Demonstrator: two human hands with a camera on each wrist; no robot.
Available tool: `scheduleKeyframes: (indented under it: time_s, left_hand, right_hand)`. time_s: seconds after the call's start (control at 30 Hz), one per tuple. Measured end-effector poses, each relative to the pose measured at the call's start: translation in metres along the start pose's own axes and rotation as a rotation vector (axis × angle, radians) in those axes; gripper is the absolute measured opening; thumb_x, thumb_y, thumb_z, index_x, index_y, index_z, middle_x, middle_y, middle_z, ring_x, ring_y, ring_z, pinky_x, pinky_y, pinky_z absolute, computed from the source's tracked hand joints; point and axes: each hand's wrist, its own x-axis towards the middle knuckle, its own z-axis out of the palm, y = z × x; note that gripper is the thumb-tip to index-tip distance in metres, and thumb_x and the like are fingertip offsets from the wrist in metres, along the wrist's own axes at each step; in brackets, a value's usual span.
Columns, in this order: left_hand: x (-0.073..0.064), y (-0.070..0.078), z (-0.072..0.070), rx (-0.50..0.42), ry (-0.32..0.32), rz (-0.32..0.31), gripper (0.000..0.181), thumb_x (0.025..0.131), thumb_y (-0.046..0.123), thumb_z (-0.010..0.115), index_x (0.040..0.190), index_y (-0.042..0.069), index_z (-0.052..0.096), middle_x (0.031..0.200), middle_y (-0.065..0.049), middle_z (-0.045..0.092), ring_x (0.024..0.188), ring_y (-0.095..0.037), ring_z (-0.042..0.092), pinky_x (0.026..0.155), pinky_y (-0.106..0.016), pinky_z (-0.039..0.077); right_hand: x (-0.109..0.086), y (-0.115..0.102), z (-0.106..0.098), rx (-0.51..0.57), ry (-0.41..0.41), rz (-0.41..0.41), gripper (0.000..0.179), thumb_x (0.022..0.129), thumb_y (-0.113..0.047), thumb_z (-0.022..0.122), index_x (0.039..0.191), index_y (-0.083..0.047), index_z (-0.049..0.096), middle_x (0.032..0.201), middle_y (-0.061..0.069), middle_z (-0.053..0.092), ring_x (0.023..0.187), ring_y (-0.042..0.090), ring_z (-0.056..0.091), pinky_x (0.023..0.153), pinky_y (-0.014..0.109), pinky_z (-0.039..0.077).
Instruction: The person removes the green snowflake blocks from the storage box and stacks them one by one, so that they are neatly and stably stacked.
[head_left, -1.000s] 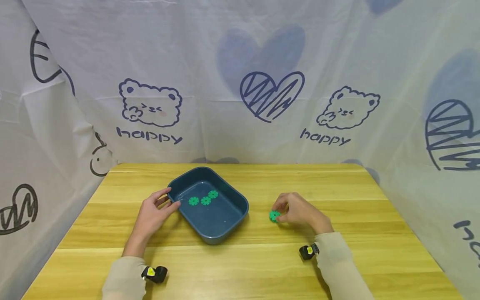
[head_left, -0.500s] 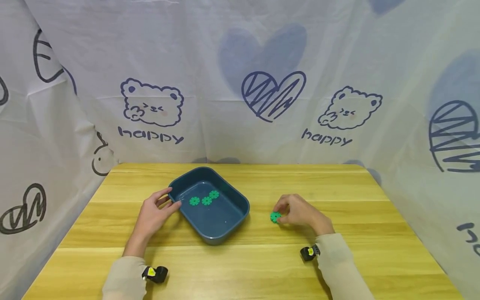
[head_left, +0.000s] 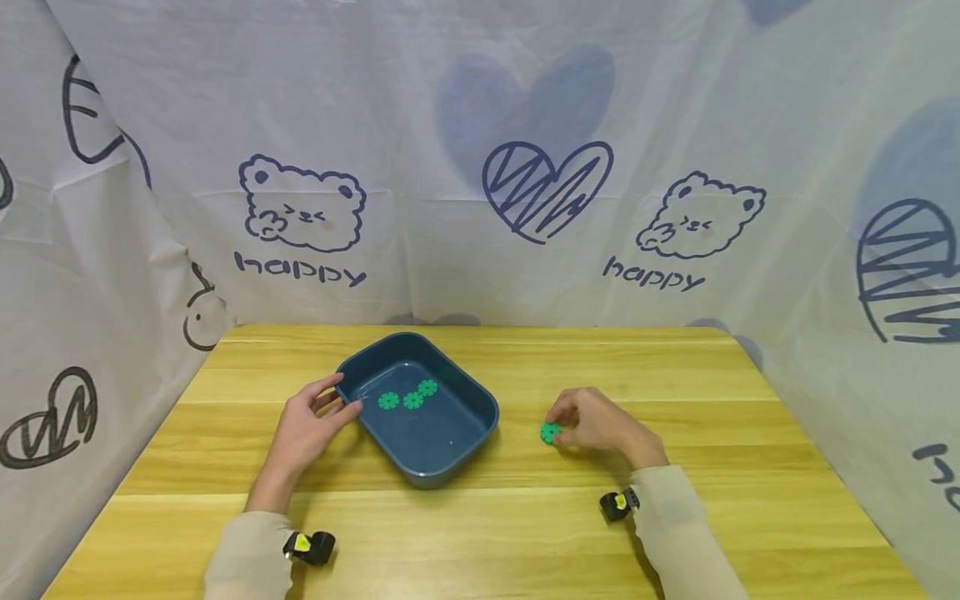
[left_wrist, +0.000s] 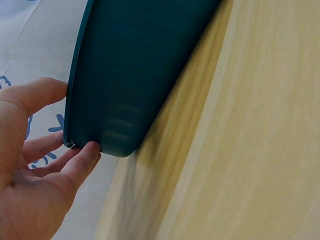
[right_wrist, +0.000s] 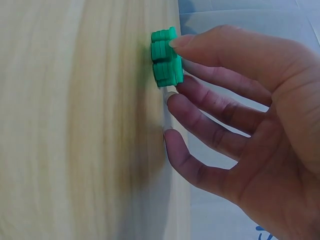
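Observation:
A dark blue rectangular basin point(head_left: 431, 462) sits on the table with three green notched plastic discs point(head_left: 388, 401) lying apart or overlapping on its floor. My left hand point(head_left: 306, 429) holds the basin's left corner, thumb and fingers on either side of it. The left wrist view shows the fingertips against the rim and outer wall of the basin point(left_wrist: 125, 75). To the right of the basin, my right hand point(head_left: 600, 425) pinches a small stack of green notched discs point(head_left: 551, 433) between thumb and forefinger. Seen edge-on by the right wrist, the stack point(right_wrist: 165, 60) stands at the tabletop; the other fingers curl loosely below.
The wooden table point(head_left: 480, 533) carries the basin and both hands. A pale curtain point(head_left: 420, 108) printed with bears and hearts hangs behind it and along both sides. A black wrist camera point(head_left: 311, 547) is strapped to each wrist.

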Motion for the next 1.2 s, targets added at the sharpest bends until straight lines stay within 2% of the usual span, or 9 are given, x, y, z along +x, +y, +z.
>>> scheduleKeyframes:
  time_s: [0.43, 0.63, 0.87, 1.03, 1.2]
  left_hand:
    - [-0.001, 0.000, 0.001, 0.007, -0.007, -0.001, 0.070, 0.098, 0.022, 0.073, 0.155, -0.001, 0.040, 0.166, -0.025, 0.028, 0.149, -0.042, 0.042, 0.097, -0.007, 0.053]
    - [-0.001, 0.001, 0.000, 0.009, -0.008, -0.010, 0.070, 0.098, 0.022, 0.072, 0.156, 0.000, 0.040, 0.167, -0.025, 0.028, 0.149, -0.041, 0.042, 0.099, -0.009, 0.054]
    - [-0.002, 0.001, 0.000, 0.004, -0.011, -0.020, 0.071, 0.098, 0.022, 0.072, 0.156, 0.000, 0.039, 0.167, -0.024, 0.027, 0.149, -0.040, 0.042, 0.102, -0.013, 0.054]
    - [-0.001, 0.001, 0.000, -0.003, -0.006, -0.008, 0.070, 0.098, 0.021, 0.072, 0.156, 0.000, 0.039, 0.167, -0.025, 0.028, 0.149, -0.041, 0.042, 0.098, -0.008, 0.053]
    - [-0.001, 0.000, 0.000, -0.002, -0.010, -0.005, 0.071, 0.098, 0.021, 0.072, 0.156, -0.001, 0.039, 0.167, -0.025, 0.028, 0.149, -0.041, 0.043, 0.099, -0.010, 0.054]
  right_hand:
    - [0.000, 0.002, 0.002, 0.005, 0.003, 0.008, 0.016, 0.087, -0.016, 0.084, 0.101, -0.012, 0.078, 0.104, 0.000, 0.072, 0.095, 0.016, 0.070, 0.087, 0.034, 0.064]
    - [0.000, 0.003, 0.001, 0.007, 0.001, -0.009, 0.016, 0.088, -0.018, 0.084, 0.103, -0.013, 0.079, 0.105, 0.000, 0.072, 0.096, 0.017, 0.071, 0.087, 0.033, 0.064]
    - [0.000, -0.001, -0.002, 0.022, 0.015, -0.014, 0.020, 0.091, -0.018, 0.080, 0.109, -0.011, 0.077, 0.110, 0.001, 0.073, 0.103, 0.020, 0.068, 0.093, 0.039, 0.062]
    - [0.003, -0.013, -0.009, 0.027, 0.039, -0.078, 0.024, 0.091, -0.013, 0.077, 0.114, -0.005, 0.075, 0.110, 0.009, 0.074, 0.101, 0.021, 0.065, 0.090, 0.040, 0.063]
    - [0.011, -0.031, -0.014, 0.036, 0.040, -0.145, 0.023, 0.092, -0.013, 0.075, 0.114, -0.006, 0.076, 0.112, 0.013, 0.074, 0.099, 0.022, 0.067, 0.088, 0.044, 0.065]
